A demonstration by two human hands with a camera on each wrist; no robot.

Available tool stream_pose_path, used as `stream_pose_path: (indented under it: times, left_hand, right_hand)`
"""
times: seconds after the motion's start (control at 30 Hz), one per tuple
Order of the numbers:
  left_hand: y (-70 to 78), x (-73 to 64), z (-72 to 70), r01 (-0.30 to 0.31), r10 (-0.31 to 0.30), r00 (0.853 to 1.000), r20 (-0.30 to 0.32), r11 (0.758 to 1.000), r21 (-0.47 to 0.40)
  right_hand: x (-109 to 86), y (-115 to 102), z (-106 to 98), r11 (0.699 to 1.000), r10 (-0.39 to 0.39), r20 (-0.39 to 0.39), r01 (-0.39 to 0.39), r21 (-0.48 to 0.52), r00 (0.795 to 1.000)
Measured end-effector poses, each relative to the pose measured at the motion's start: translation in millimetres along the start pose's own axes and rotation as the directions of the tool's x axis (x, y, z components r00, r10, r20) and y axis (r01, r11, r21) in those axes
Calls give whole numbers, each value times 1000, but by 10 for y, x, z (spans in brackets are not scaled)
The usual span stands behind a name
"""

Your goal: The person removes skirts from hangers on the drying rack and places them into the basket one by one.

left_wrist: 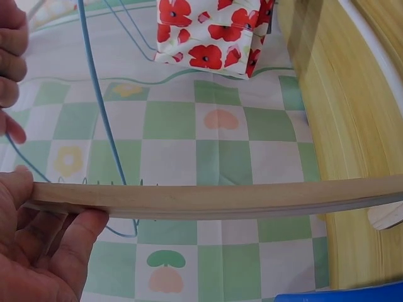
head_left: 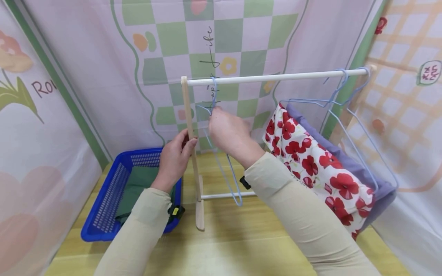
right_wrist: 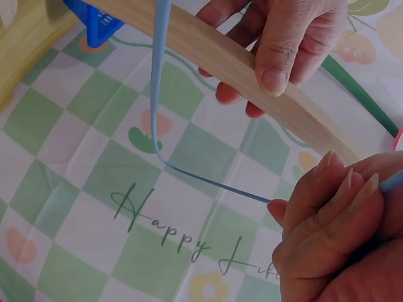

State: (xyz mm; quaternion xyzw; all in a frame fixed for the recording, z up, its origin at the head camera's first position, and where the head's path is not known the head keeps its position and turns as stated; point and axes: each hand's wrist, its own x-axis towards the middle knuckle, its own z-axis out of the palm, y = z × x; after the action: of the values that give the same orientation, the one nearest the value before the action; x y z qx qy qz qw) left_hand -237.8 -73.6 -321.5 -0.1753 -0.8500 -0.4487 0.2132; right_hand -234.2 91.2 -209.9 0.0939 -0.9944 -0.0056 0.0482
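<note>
A light-blue wire hanger (head_left: 239,202) hangs by its hook from the white rod (head_left: 255,79) of a small wooden rack, close to the left end. My right hand (head_left: 231,132) grips the hanger just below the hook; its curled fingers also show in the right wrist view. My left hand (head_left: 173,159) holds the rack's left wooden post (head_left: 187,103) between thumb and fingers, as the left wrist view shows from the side. No cloth is on this hanger. At the rod's right end, a red-flowered white cloth (head_left: 310,165) and a purple cloth (head_left: 383,193) hang on blue hangers.
A blue plastic basket (head_left: 89,227) stands left of the rack on the wooden table (head_left: 221,253), with dark green cloth (head_left: 136,188) inside. A lower white bar (head_left: 221,196) joins the rack near its base. Printed fabric walls (head_left: 269,34) enclose the back and sides.
</note>
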Motion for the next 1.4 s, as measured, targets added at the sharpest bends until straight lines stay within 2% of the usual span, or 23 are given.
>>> stream_pose_path:
  times: [0.07,0.13,0.23,0.3,0.4,0.77,1.13,1.4]
  left_hand:
    - [2,2,3,-2,2,1000,-2,1000,3]
    - [1,4,7,-4,4,1000,-4,1000,5]
    - [5,-1,10,-5,5,1000,-6,1000,5]
    - [5,-2,14,-5,5,1000,-6,1000,4]
    - [7,-5,17,-4,4,1000,-6,1000,6]
    - [27,2,35,-5,5,1000,-6,1000,21]
    - [34,-4,32,7,-7,1000,0,1000,16]
    - [41,-8,18,30,-30,999,13,999,-11]
  right_hand:
    - [9,-8,-8,1000,2,12,-2,-28,1000]
    - [12,-20,-7,993,46,9,-46,109,999]
    - [12,-36,-4,989,52,7,-53,136,999]
    - [5,-50,4,970,82,-9,-78,232,997]
    - [-8,-59,13,961,96,-38,-82,265,995]
    - [-76,-18,39,951,50,-151,-1,310,987]
    - [-101,41,30,955,49,-170,4,296,984]
    - [-135,74,-16,945,65,-184,-1,328,981]
